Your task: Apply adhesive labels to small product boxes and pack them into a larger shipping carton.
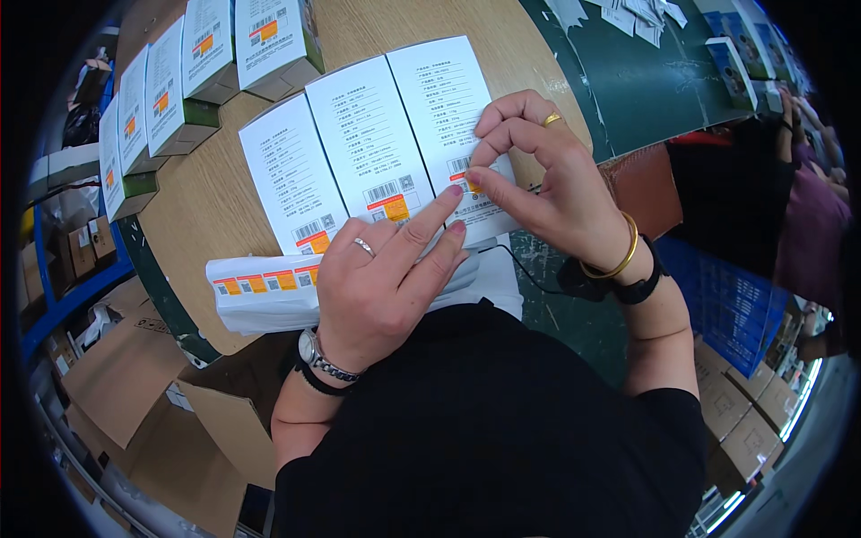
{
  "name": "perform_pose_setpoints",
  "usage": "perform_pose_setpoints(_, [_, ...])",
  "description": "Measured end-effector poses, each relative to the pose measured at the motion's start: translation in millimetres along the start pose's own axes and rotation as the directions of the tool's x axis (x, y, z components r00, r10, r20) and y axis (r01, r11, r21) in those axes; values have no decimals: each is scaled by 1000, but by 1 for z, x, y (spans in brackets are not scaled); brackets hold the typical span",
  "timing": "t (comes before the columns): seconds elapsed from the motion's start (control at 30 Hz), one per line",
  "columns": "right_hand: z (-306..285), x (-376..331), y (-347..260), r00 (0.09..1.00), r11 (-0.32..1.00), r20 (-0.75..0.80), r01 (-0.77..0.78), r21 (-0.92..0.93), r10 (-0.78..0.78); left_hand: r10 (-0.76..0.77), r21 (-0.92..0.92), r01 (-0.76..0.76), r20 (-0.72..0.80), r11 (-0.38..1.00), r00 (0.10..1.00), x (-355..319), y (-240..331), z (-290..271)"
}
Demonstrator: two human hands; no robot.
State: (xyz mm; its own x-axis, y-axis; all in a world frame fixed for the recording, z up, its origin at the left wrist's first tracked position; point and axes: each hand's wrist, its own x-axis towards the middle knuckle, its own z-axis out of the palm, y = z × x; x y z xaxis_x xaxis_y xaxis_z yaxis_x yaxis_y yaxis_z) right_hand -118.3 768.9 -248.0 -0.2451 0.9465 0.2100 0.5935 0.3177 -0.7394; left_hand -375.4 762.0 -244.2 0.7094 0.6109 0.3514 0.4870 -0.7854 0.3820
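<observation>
Three white cartons stand side by side before me: the left carton [278, 170], the middle carton [354, 125] and the right carton [435, 76], each with printed text and a barcode. Orange-and-red stickers lie on the left and middle ones. On the right carton, my right hand [569, 184] pinches the edge of a small orange sticker [473, 186] between thumb and index finger. My left hand [381, 282] is open, its index and middle fingers stretched onto that carton by the sticker. Beside my left wrist lies a white sheet of stickers [260, 291], partly under the hand.
Several similar cartons with orange stickers, such as this carton [278, 45], stand in a row at the far left of the wooden board [377, 22]. A green table [619, 90] holds paper scraps. An open cardboard box [224, 421] sits lower left; a blue crate [740, 305] is at right.
</observation>
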Motion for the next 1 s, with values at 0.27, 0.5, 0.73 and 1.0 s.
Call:
perform_pose_setpoints(0.27, [23, -4, 4, 973, 949, -131, -147, 278, 189, 14, 16, -13, -55, 1000, 998, -1, -1, -2])
perform_pose_setpoints(0.5, [32, -11, -6, 944, 864, -44, -280, 418, 327, -194, 140, 202, -65, 969, 979, -42, 10, -46])
perform_pose_setpoints(0.73, [38, 0, -28, 958, 910, -132, -193, 368, 256, -285, 230, 320, -172, 919, 943, -64, 0, -41])
perform_pose_setpoints(1.0, [-60, -45, -186, 905, 504, -121, 333, 797, -407, -338, 39, 363, -283, 931, 898, -92, 7, -58])
